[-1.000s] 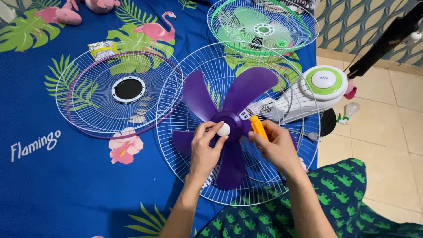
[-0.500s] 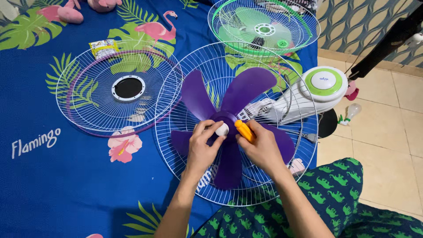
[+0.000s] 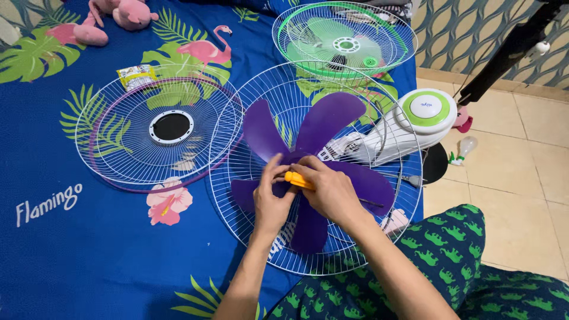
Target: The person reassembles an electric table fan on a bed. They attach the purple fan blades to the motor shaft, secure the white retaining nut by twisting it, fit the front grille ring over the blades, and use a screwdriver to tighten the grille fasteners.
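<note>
Head view looks down on a blue flamingo-print sheet where a white wire fan guard holds the purple fan blade, at whose hub the left hand pinches closed beside the right hand, clamped on an orange-handled screwdriver.

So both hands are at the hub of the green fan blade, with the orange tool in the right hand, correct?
Not quite: the fan blade under the hands is purple, not green, as the head view shows. The left hand and right hand do meet at its hub, with the orange tool in the right hand.
</note>
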Motion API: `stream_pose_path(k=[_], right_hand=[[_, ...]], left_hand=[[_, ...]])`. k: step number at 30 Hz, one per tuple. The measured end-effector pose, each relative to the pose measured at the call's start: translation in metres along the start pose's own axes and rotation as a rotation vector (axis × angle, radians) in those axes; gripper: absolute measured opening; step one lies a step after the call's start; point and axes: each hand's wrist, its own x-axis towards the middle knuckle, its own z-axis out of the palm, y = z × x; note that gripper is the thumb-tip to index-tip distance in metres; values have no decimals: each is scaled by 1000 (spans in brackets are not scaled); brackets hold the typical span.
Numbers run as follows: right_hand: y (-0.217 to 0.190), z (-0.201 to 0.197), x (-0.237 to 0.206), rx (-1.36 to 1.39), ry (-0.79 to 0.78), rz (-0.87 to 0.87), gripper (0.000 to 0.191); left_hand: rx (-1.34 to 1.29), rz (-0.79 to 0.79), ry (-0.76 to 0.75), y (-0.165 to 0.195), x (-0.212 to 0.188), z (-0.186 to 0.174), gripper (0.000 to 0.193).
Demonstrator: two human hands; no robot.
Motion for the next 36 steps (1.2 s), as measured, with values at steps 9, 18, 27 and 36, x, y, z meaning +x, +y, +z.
stream_pose_path(k=[9, 18, 27, 36], right_hand=[[-5, 14, 1, -86, 94, 78, 40], [-8, 12, -2, -76, 83, 19, 61], [-6, 24, -2, -183, 46, 183, 44], [-7, 15, -8, -238, 21, -85, 51]], left_hand=[[166, -9, 15, -14, -10, -12, 74], [156, 41, 29, -24, -11, -11, 71], [159, 33, 26, -24, -12, -12, 70], [160, 51, 23, -27, -14, -10, 72]])
